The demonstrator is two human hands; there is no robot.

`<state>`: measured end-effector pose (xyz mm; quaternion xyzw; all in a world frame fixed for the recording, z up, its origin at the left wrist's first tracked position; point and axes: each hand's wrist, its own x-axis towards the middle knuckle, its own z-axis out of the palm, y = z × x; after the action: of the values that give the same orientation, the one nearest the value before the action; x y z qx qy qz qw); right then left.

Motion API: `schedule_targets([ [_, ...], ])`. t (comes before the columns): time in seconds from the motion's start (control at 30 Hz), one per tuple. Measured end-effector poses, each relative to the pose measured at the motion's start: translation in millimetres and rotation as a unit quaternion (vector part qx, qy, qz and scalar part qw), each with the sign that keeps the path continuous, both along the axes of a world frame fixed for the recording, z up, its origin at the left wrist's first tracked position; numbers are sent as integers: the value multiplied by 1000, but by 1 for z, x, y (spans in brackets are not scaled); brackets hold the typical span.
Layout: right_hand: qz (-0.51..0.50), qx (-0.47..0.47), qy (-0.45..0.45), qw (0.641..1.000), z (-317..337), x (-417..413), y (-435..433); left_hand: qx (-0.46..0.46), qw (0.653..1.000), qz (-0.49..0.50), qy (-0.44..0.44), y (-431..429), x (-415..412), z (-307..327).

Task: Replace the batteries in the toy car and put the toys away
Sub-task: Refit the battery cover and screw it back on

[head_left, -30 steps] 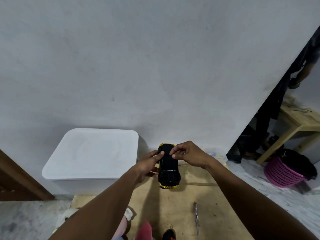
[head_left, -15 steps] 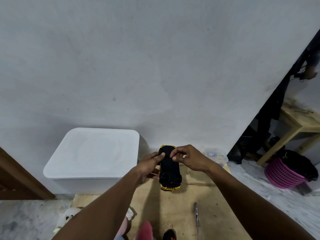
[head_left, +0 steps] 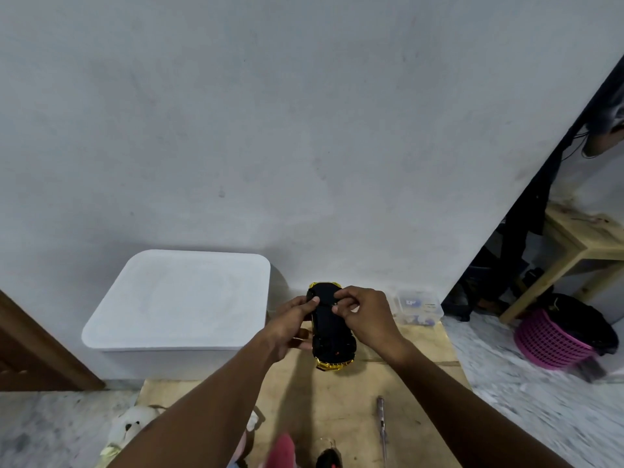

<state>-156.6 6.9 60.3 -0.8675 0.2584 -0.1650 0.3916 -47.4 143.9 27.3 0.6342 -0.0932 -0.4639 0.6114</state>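
One toy car held underside up, our left hand gripping its side, right hand fingers pinching at its chassis, one screwdriver on the board's near edge, plush toys there cut off.

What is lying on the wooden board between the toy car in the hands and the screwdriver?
In the head view, the wooden board is bare between the toy car and the screwdriver; only the arms' shadow crosses it.

I see a toy car with a matt black plastic underside and glossy gold trim, over a bare, pale wooden board. The white bin looks smooth, matt plastic; the wall is matt plaster.
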Motion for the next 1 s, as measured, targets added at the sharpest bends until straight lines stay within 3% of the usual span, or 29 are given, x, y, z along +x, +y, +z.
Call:
schedule_targets([
  [0.27, -74, 69, -88, 991, -2, -2, 12, -19, 1000, -11, -11, 0, 1, 4],
  [0.5, -64, 114, -62, 990, -7, -6, 6, -30, 998, -15, -44, 1, 0, 0],
  [0.7, -28, 267, -19, 963, -7, -8, 1, -38, 998, -31, -48, 1, 0, -1],
  [1.0, -29, 293, -35, 955, -16, -9, -2, -55, 995, -26, -85, 2, -5, 7],
])
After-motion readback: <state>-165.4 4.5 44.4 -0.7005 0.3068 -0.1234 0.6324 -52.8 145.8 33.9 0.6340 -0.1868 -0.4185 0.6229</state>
